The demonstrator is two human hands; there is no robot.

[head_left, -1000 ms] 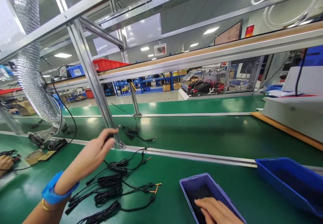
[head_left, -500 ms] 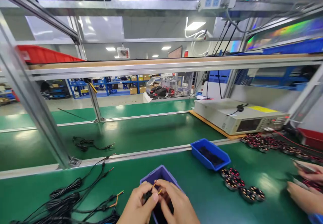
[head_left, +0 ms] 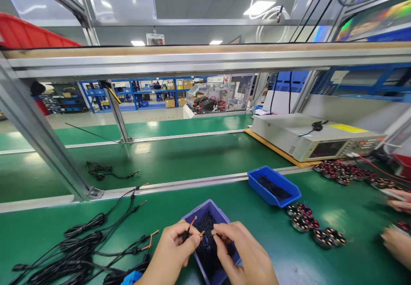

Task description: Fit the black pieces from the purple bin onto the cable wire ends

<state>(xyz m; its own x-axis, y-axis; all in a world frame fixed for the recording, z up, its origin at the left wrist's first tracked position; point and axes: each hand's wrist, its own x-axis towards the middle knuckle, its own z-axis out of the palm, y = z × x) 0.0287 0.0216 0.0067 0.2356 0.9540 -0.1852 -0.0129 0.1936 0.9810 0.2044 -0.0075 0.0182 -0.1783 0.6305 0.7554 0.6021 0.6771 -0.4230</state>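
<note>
Green bench (head_left: 170,208) below, and the left hand (head_left: 170,248) pinches a cable (head_left: 186,235), coloured wires (head_left: 192,222) poking up over the purple bin (head_left: 196,210); right hand (head_left: 245,250) beside it, thumb and fingertip together, can't tell on what.

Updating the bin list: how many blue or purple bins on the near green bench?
2: purple bin below left hand and right hand; blue bin farther back, rightward. Others may be hidden outside the frame.
</note>
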